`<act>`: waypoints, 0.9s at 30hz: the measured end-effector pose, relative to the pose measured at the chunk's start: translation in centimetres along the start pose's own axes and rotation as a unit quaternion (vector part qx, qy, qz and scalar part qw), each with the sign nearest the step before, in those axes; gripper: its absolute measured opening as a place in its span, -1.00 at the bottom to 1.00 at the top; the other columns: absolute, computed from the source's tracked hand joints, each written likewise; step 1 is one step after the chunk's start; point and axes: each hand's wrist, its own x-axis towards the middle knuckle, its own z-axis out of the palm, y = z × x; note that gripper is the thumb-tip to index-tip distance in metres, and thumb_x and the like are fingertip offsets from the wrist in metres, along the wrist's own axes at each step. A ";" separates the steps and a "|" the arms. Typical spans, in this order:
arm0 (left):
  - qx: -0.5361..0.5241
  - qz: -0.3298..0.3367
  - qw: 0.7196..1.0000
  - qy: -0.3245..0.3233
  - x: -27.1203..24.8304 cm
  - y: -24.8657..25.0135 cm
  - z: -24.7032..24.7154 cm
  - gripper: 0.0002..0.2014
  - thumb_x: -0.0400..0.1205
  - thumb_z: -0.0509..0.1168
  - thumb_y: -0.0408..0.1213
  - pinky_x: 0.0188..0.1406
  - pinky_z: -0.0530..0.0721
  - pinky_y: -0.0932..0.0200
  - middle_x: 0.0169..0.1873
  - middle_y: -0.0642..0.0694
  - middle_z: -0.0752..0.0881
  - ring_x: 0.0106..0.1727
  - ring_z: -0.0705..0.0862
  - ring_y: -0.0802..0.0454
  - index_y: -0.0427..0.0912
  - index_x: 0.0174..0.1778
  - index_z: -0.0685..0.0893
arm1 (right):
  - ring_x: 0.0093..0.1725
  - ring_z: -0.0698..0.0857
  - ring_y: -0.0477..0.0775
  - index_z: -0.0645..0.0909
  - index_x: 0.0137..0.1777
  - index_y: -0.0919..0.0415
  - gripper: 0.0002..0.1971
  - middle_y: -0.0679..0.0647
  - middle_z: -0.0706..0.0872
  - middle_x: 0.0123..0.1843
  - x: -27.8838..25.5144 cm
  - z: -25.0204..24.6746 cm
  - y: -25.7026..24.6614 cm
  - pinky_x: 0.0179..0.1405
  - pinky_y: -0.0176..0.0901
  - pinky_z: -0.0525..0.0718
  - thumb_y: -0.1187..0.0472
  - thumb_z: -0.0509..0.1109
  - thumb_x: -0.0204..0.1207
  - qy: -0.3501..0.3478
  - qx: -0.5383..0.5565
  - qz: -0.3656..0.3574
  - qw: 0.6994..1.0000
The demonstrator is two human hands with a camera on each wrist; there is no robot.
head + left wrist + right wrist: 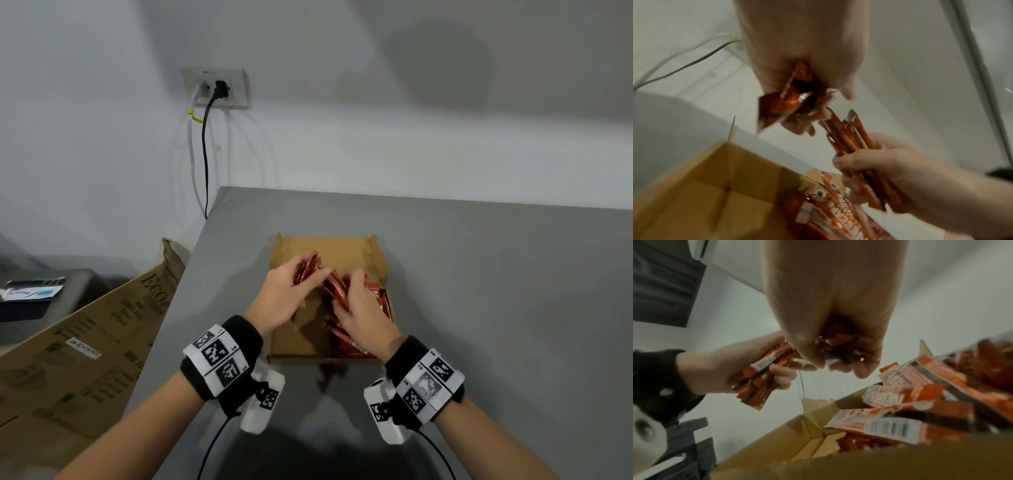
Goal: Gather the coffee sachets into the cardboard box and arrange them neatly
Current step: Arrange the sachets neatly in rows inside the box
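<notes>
An open cardboard box sits on the grey table. Red coffee sachets lie piled in its right half; the left half shows bare cardboard. My left hand hovers over the box and grips a bundle of sachets. My right hand grips a second bundle just beside it. In the left wrist view the left hand's sachets are crumpled between fingers, and the right hand's bundle stands upright. The right wrist view shows loose sachets in the box.
The grey table stretches right and toward me. A large printed cardboard sheet leans at the table's left edge. A wall socket with two cables hangs behind. A dark unit with a small packet stands far left.
</notes>
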 end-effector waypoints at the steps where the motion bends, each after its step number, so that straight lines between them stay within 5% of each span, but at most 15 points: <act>1: -0.020 -0.015 1.000 -0.017 -0.1 0.0 0.0 -0.75 0.57 0.32 -0.06 -0.50 0.52 0.28 -0.44 0.01 0.64 -0.56 0.52 0.16 -0.14 0.03 0.63 | -0.25 0.62 -0.14 0.22 0.08 0.18 -0.78 -0.04 0.56 -0.15 0.1 0.3 -0.1 -0.31 -0.42 0.58 0.35 0.24 0.61 -0.005 0.004 -0.001 1.000; 7: -0.049 -0.021 0.998 -0.026 0.0 -0.9 -0.4 -0.86 0.55 0.39 -0.14 -0.42 0.58 0.08 -0.40 0.07 0.70 -0.50 0.57 0.09 -0.05 -0.04 0.63 | -0.24 0.65 -0.31 0.22 0.15 0.09 -0.59 -0.15 0.57 -0.08 0.3 0.6 0.0 -0.27 -0.47 0.63 0.36 0.39 0.52 0.024 0.020 -0.006 1.000; 11: -0.022 -0.019 0.999 -0.042 -0.1 -1.0 -0.3 -0.83 0.56 0.39 -0.28 -0.52 0.51 0.32 -0.53 0.20 0.66 -0.57 0.54 0.24 -0.15 0.05 0.63 | -0.06 0.53 -0.58 0.24 0.43 0.10 -0.36 -0.34 0.48 0.03 0.3 0.0 0.1 -0.09 -0.70 0.47 0.28 0.50 0.44 0.012 0.039 -0.031 0.999; 15: -0.016 0.003 0.999 0.033 -0.1 -1.1 -0.4 -0.86 0.56 0.39 -0.33 -0.46 0.52 0.48 -0.37 0.20 0.64 -0.50 0.59 0.37 -0.14 0.02 0.67 | -0.25 0.63 -0.34 0.49 0.16 0.13 -0.59 -0.16 0.66 -0.12 0.5 -0.6 0.6 -0.30 -0.47 0.56 -0.15 0.33 0.48 0.086 0.021 -0.015 0.996; 19: -0.045 -0.008 0.993 0.110 -0.2 -1.5 -0.8 -0.85 0.55 0.39 -0.37 -0.38 0.58 0.49 -0.32 0.14 0.66 -0.42 0.63 0.38 -0.16 0.01 0.67 | -0.47 0.57 -0.24 0.58 -0.13 0.10 -0.83 -0.12 0.60 -0.38 0.7 -2.2 1.6 -0.48 -0.43 0.45 0.07 0.25 0.63 0.241 0.068 0.034 0.967; 21: -0.040 -0.007 0.992 0.119 -0.3 -1.6 -0.9 -0.81 0.55 0.40 -0.34 -0.32 0.60 0.45 -0.29 0.14 0.67 -0.37 0.65 0.34 -0.20 0.07 0.67 | -0.45 0.57 -0.26 0.55 -0.24 0.07 -0.79 -0.13 0.56 -0.43 0.7 -2.5 1.6 -0.45 -0.48 0.45 0.08 0.27 0.63 0.242 0.077 0.026 0.967; 25: -0.048 -0.005 0.991 0.125 -0.5 -1.5 -0.7 -0.84 0.56 0.38 -0.32 -0.20 0.63 0.38 -0.18 0.07 0.71 -0.22 0.66 0.23 -0.14 0.04 0.65 | -0.34 0.65 -0.25 0.60 -0.09 0.13 -0.86 -0.08 0.68 -0.32 0.8 -2.3 1.2 -0.34 -0.56 0.53 0.07 0.34 0.58 0.233 0.085 0.016 0.969; 27: -0.052 -0.010 0.990 0.130 -0.7 -1.5 -0.7 -0.79 0.56 0.38 -0.32 -0.07 0.67 0.31 -0.13 0.06 0.71 -0.14 0.67 0.20 -0.10 0.10 0.63 | -0.45 0.68 -0.16 0.58 -0.12 0.10 -0.92 0.02 0.68 -0.37 0.9 -2.1 1.2 -0.37 -0.38 0.65 0.16 0.32 0.60 0.214 0.129 0.021 0.968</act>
